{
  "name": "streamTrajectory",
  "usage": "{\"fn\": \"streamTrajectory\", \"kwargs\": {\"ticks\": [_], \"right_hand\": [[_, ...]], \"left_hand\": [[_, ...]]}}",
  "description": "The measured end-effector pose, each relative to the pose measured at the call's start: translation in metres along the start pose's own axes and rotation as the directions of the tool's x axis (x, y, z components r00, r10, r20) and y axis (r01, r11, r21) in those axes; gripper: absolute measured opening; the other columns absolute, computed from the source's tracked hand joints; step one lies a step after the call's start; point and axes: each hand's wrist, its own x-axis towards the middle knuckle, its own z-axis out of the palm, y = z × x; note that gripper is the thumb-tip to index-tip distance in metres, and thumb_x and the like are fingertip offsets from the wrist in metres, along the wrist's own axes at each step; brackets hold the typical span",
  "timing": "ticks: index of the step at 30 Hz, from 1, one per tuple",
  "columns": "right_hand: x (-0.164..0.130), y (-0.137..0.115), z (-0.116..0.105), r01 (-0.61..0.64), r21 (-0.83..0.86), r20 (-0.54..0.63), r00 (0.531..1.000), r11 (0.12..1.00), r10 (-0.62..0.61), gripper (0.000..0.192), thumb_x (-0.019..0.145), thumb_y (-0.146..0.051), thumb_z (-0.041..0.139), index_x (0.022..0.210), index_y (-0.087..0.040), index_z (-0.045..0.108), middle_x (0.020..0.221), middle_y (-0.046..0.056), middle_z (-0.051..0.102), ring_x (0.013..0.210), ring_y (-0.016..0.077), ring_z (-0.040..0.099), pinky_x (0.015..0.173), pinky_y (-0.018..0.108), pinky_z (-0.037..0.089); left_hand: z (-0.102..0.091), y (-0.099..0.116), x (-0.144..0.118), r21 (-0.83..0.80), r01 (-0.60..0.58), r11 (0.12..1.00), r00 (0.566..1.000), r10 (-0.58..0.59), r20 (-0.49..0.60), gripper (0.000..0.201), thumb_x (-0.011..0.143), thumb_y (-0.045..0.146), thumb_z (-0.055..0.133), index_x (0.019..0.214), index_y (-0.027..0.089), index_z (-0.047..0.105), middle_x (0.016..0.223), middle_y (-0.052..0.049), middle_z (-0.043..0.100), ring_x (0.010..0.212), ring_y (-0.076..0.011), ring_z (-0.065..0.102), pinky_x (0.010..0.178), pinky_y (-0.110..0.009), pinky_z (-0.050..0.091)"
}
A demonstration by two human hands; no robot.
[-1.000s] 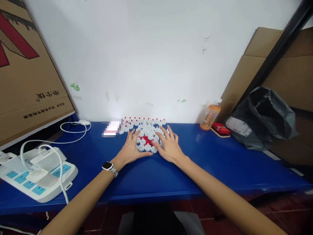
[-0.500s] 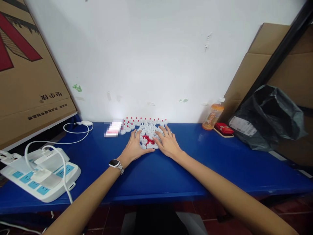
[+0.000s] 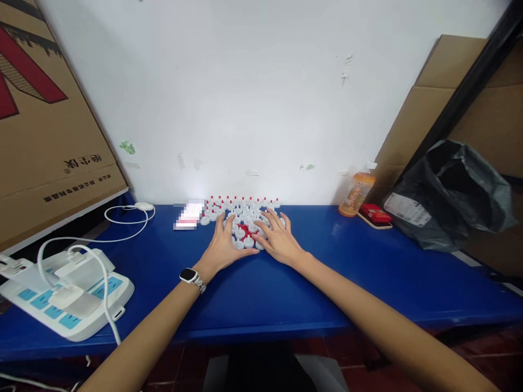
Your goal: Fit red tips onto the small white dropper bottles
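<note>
A cluster of white plastic caps with short nozzles (image 3: pixel 249 242) lies on the blue table against the wall. Small red tips (image 3: pixel 246 231) are heaped in the middle of it. My left hand (image 3: pixel 224 244) curves around the cluster's left and near side, thumb stretched along the front edge, fingers apart. On the right side, my right hand (image 3: pixel 279 238) has its fingers spread over the caps. One white cap (image 3: pixel 252 227) sits by its thumb and index fingertips; whether they grip it is unclear. Behind, caps topped with red tips (image 3: pixel 227 202) stand in rows.
A pixelated bright object (image 3: pixel 189 215) is left of the caps. Far left are a power strip (image 3: pixel 77 296) with plugs and white cables, and a large carton (image 3: pixel 61 130). On the right stand an orange drink bottle (image 3: pixel 357 190), a red box (image 3: pixel 375 213) on a phone, and a dark plastic bag (image 3: pixel 449 196).
My right thumb and fingers have shifted slightly over the caps, and a white cap now covers part of the red tips. My left hand has moved slightly left, still around the cluster.
</note>
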Motion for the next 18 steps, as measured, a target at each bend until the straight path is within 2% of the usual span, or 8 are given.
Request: {"fn": "streamTrajectory", "kwargs": {"ticks": [3, 5, 7, 10, 12, 14, 18], "right_hand": [[-0.003, -0.001, -0.009, 0.010, 0.050, -0.039, 0.999, 0.999, -0.008, 0.045, 0.100, -0.051, 0.039, 0.134, -0.026, 0.055, 0.150, 0.012, 0.043, 0.147, 0.0280, 0.022, 0.117, 0.053, 0.011], [-0.001, 0.003, -0.017, 0.006, 0.113, -0.090, 0.996, 0.994, 0.004, 0.039, 0.100, -0.046, 0.039, 0.128, -0.026, 0.059, 0.145, 0.010, 0.048, 0.142, 0.0266, 0.031, 0.116, 0.050, 0.017], [0.004, 0.014, -0.022, -0.045, 0.189, -0.161, 0.984, 0.981, 0.076, 0.034, 0.101, -0.039, 0.037, 0.119, -0.024, 0.062, 0.132, 0.010, 0.057, 0.131, 0.0244, 0.045, 0.109, 0.045, 0.029], [0.021, 0.041, -0.019, -0.196, 0.308, -0.227, 0.935, 0.931, 0.272, 0.028, 0.097, -0.030, 0.040, 0.111, -0.020, 0.062, 0.105, 0.009, 0.066, 0.104, 0.0217, 0.059, 0.093, 0.037, 0.042], [0.035, 0.063, -0.011, -0.316, 0.366, -0.162, 0.905, 0.875, 0.394, 0.028, 0.094, -0.028, 0.042, 0.114, -0.020, 0.060, 0.089, 0.004, 0.068, 0.087, 0.0198, 0.062, 0.082, 0.033, 0.045], [0.051, 0.083, 0.000, -0.435, 0.363, -0.046, 0.875, 0.824, 0.482, 0.028, 0.090, -0.028, 0.047, 0.113, -0.019, 0.061, 0.083, 0.002, 0.069, 0.080, 0.0189, 0.063, 0.076, 0.031, 0.045], [0.082, 0.103, 0.020, -0.572, 0.221, 0.101, 0.819, 0.790, 0.565, 0.028, 0.086, -0.034, 0.056, 0.106, -0.019, 0.067, 0.091, 0.007, 0.073, 0.090, 0.0216, 0.064, 0.085, 0.034, 0.042]], "left_hand": [[-0.010, 0.005, -0.006, 0.023, -0.048, 0.999, 0.999, 0.048, -0.005, 0.111, 0.061, 0.071, 0.074, 0.149, 0.027, 0.024, 0.159, -0.015, 0.014, 0.149, -0.0388, 0.016, 0.118, -0.056, 0.026], [-0.017, 0.012, -0.007, 0.020, -0.070, 0.997, 0.997, 0.070, -0.019, 0.101, 0.067, 0.069, 0.072, 0.147, 0.026, 0.026, 0.159, -0.014, 0.016, 0.149, -0.0368, 0.018, 0.119, -0.055, 0.026], [-0.022, 0.021, -0.004, -0.008, -0.094, 0.996, 0.995, 0.094, -0.040, 0.077, 0.082, 0.061, 0.062, 0.142, 0.025, 0.032, 0.158, -0.012, 0.020, 0.149, -0.0317, 0.019, 0.120, -0.050, 0.025], [-0.021, 0.036, 0.012, -0.050, -0.128, 0.991, 0.991, 0.125, -0.054, 0.041, 0.095, 0.047, 0.047, 0.128, 0.024, 0.045, 0.151, -0.011, 0.031, 0.145, -0.0266, 0.029, 0.119, -0.046, 0.029], [-0.015, 0.044, 0.026, -0.066, -0.170, 0.983, 0.984, 0.166, -0.060, 0.029, 0.098, 0.039, 0.042, 0.120, 0.023, 0.051, 0.143, -0.010, 0.039, 0.138, -0.0244, 0.039, 0.116, -0.043, 0.034], [-0.008, 0.047, 0.041, -0.076, -0.212, 0.974, 0.976, 0.207, -0.066, 0.024, 0.099, 0.032, 0.038, 0.114, 0.022, 0.054, 0.131, -0.010, 0.047, 0.130, -0.0227, 0.046, 0.113, -0.042, 0.036], [0.001, 0.043, 0.057, -0.088, -0.225, 0.970, 0.971, 0.216, -0.103, 0.023, 0.099, 0.025, 0.036, 0.106, 0.021, 0.057, 0.118, -0.008, 0.053, 0.120, -0.0215, 0.051, 0.109, -0.041, 0.040]]}}
